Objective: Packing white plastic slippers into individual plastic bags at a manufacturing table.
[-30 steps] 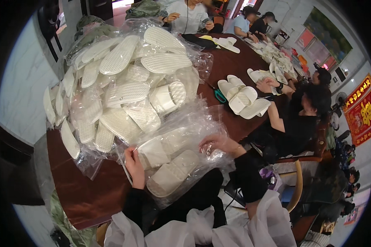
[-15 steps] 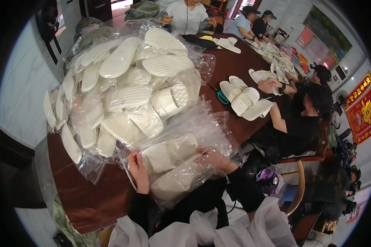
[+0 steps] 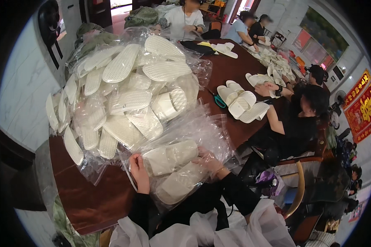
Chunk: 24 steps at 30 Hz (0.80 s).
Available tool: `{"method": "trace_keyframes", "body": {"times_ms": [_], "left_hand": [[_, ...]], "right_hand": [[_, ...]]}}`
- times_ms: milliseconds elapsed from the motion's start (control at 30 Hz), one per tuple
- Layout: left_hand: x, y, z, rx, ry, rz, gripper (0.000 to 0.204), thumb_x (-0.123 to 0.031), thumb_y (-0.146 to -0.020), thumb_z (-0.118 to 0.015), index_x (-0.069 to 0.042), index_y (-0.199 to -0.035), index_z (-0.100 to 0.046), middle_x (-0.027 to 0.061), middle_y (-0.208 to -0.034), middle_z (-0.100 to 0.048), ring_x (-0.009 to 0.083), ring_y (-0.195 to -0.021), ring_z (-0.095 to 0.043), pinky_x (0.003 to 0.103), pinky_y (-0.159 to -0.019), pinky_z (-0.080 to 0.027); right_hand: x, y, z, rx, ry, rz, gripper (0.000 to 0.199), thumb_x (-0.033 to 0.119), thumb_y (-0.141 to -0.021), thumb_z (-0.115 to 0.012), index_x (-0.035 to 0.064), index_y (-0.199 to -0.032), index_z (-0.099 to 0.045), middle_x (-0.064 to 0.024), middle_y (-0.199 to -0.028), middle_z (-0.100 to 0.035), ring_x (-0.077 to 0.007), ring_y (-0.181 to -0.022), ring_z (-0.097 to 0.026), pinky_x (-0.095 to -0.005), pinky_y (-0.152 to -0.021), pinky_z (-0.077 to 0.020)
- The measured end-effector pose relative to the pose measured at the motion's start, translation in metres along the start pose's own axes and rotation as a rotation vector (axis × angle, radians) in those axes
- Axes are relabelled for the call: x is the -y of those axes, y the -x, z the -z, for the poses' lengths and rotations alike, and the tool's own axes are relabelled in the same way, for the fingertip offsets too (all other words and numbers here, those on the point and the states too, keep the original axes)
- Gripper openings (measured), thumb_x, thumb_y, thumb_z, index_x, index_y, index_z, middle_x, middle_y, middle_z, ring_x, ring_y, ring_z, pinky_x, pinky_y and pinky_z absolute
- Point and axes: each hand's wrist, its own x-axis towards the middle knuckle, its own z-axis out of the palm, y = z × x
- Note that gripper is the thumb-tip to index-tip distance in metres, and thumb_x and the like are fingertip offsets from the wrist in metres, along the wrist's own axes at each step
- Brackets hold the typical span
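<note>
White foam slippers [image 3: 171, 157], a pair, lay inside a clear plastic bag [image 3: 193, 131] at the near edge of the brown surface [image 3: 82, 197], their long axis running from about eight o'clock to two o'clock. The left hand [image 3: 139, 173] pressed the bag's left edge with fingers together and flat; the right hand [image 3: 208, 161] lay inside the film on the lower slipper, fingers spread and loosely curled. Between both hands sat the pair, nearer the right. A heap of bagged slippers [image 3: 123, 94] rose at eleven o'clock.

table [image 3: 90, 197]: brown | bagged slippers [image 3: 123, 103] | loose slippers [image 3: 241, 103] | scissors [image 3: 218, 100]
</note>
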Motion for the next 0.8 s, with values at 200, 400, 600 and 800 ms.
{"method": "trace_keyframes", "body": {"times_ms": [200,400,600,800], "left_hand": [[-0.006,0.002,0.001,-0.038,0.002,0.040,0.010,-0.003,-0.098,-0.053,-0.002,-0.107,-0.056,0.0026,-0.098,-0.058,0.0108,-0.087,-0.054,0.025,-0.079,-0.045],[-0.002,0.004,-0.030,-0.074,0.083,0.056,0.009,-0.003,-0.097,-0.054,-0.002,-0.104,-0.058,0.0010,-0.091,-0.057,0.0088,-0.078,-0.051,0.024,-0.071,-0.045],[-0.026,-0.003,0.022,-0.110,0.061,-0.049,0.014,-0.002,-0.097,-0.053,-0.002,-0.110,-0.058,0.0021,-0.093,-0.055,0.0099,-0.084,-0.051,0.023,-0.078,-0.044],[-0.084,0.001,0.027,-0.160,-0.329,-0.344,0.031,-0.005,-0.096,-0.054,-0.001,-0.126,-0.052,0.0135,-0.128,-0.048,0.0269,-0.119,-0.046,0.037,-0.102,-0.035]], "right_hand": [[0.025,0.006,0.030,-0.316,-0.111,-0.298,0.036,0.006,-0.083,-0.069,-0.0018,-0.117,-0.060,-0.0118,-0.110,-0.066,-0.0186,-0.101,-0.062,-0.0310,-0.085,-0.0510],[-0.005,0.022,0.031,-0.390,-0.359,-0.223,0.034,0.006,-0.088,-0.068,-0.0006,-0.120,-0.059,-0.0094,-0.107,-0.067,-0.0180,-0.098,-0.063,-0.0313,-0.083,-0.0525],[0.023,0.003,0.015,-0.339,0.295,-0.172,0.037,0.007,-0.090,-0.066,-0.0009,-0.124,-0.056,-0.0070,-0.107,-0.067,-0.0168,-0.096,-0.063,-0.0306,-0.083,-0.0519],[0.004,0.005,0.036,-0.501,0.060,-0.090,0.042,0.017,-0.092,-0.066,-0.0021,-0.125,-0.050,-0.0161,-0.094,-0.062,-0.0267,-0.092,-0.063,-0.0363,-0.080,-0.0500]]}}
